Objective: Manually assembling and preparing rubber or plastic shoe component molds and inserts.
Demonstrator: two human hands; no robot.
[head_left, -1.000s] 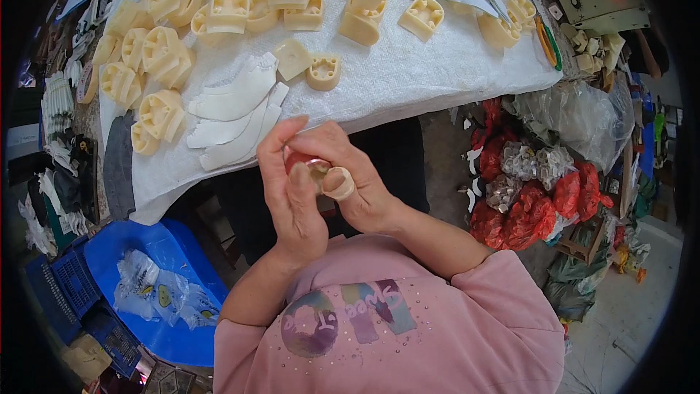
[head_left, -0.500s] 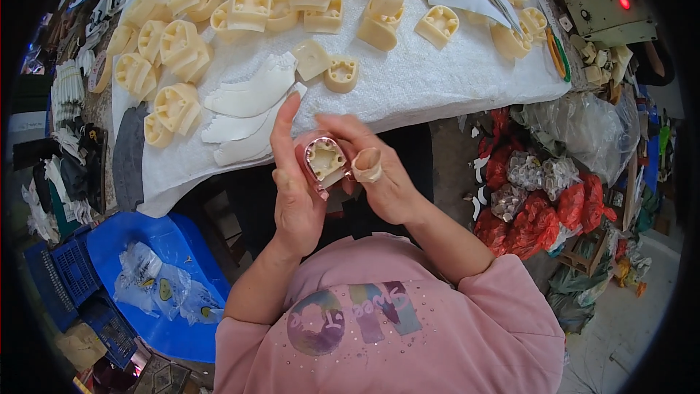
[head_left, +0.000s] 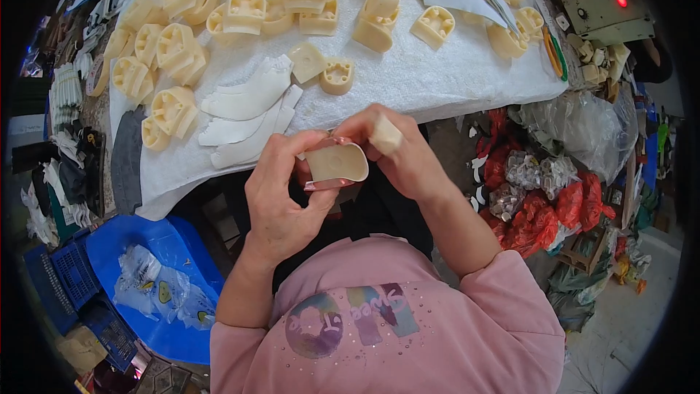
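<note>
Between my two hands is a cream plastic shoe heel (head_left: 337, 163) with a shiny reddish covering around its side. Its smooth, slightly dished face points up, with one curved end toward the right. My left hand (head_left: 281, 193) grips it from the left, fingers along the far side and thumb along the near edge. Bent fingers of my right hand (head_left: 399, 149) are closed at its far right edge; their tips are partly hidden. A pale finger cover (head_left: 386, 135) sits on one right finger. Beyond my hands, a small cream heel (head_left: 337, 76) lies on the white cloth (head_left: 408, 91).
Several cream heels (head_left: 182, 51) crowd the table's far side. White curved strips (head_left: 248, 95) lie left of centre, a dark grey strip (head_left: 127, 160) at the left edge. A blue bin (head_left: 197, 248) stands lower left; red plastic bags (head_left: 529, 219) lie at right.
The heel has turned over from its hollow, ribbed side to its smooth face. My left forefinger, stretched out before, now bends around it. My right hand has rotated and its fingers have curled in.
</note>
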